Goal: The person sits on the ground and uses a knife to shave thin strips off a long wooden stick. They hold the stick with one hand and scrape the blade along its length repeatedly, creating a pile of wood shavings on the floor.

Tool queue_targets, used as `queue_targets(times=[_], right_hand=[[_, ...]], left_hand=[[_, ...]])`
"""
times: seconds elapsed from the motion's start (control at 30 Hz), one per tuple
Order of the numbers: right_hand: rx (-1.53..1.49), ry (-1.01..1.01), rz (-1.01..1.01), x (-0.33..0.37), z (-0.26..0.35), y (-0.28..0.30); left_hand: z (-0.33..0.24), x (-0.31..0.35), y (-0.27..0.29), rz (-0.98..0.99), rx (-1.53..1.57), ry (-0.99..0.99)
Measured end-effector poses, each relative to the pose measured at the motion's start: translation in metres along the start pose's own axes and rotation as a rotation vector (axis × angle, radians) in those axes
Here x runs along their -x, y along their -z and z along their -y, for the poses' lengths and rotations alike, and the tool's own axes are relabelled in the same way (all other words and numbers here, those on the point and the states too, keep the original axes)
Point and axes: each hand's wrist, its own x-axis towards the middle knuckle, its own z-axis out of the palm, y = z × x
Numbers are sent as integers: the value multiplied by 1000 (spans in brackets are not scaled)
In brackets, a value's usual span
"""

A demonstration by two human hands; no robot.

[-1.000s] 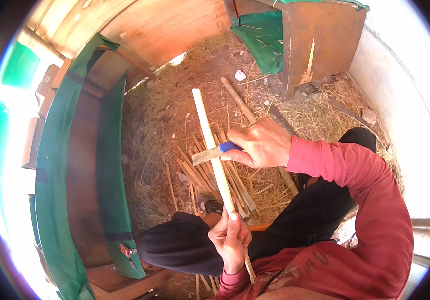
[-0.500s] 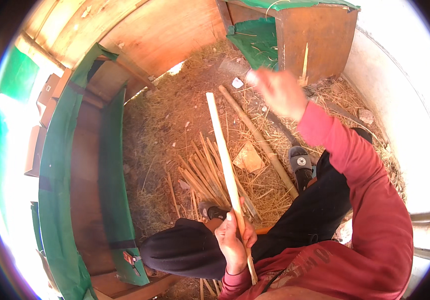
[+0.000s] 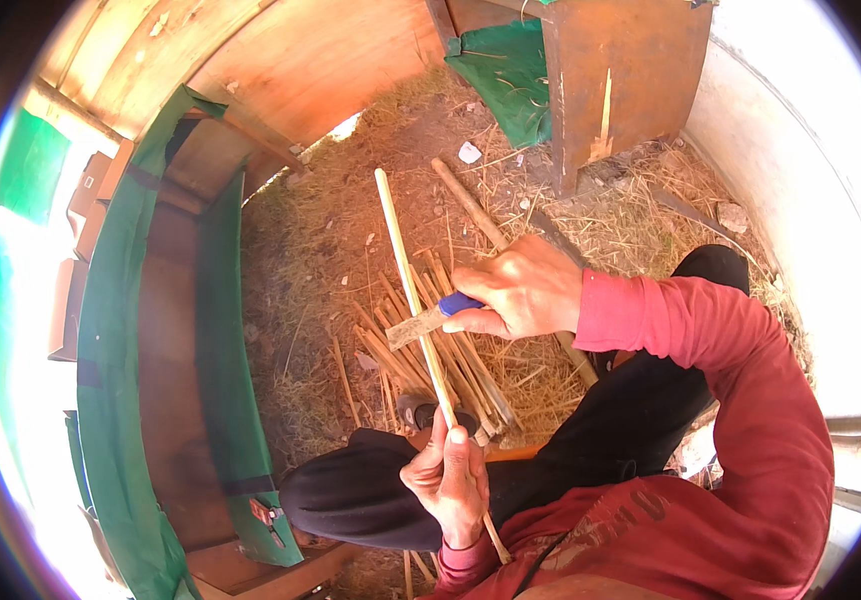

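A long pale strip of split wood or bamboo [image 3: 405, 262] slants up and away from my lap. My left hand [image 3: 447, 478] is closed round its lower part, thumb along the top. In my right hand [image 3: 520, 292] is a knife [image 3: 420, 325] with a blue handle and a broad, worn blade. That blade lies across the strip about midway along, apparently touching it. Beneath, between my feet, several similar split strips [image 3: 470, 380] lie in a pile on the ground.
A thicker round pole [image 3: 470, 205] lies on the straw-covered ground beyond my right hand. On the left runs a green-covered wooden frame [image 3: 115, 370]. A brown wooden box [image 3: 625, 85] with green cloth stands at the far right, near a pale wall [image 3: 780, 130].
My right hand has come down and toward me from its raised position, bringing the knife onto the strip. The strip's far end has swung left, and my left hand has shifted slightly left.
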Motion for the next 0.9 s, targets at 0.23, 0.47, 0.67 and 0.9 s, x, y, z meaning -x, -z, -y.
queue_targets(times=[0.23,0.47,0.67,0.9], right_hand=[[214,-172,-138,-23,-32,-17],[148,-589,-394,-47,-99,55],[-121,13,-95,-17,-14,21],[-112,72,-63,-2,-7,7]], left_hand=[[-6,-10,-9,-85,-39,29],[-9,-5,-4,-32,-72,42],[-3,-12,-4,-116,10,-16],[-6,4,-13,-82,-67,-19]])
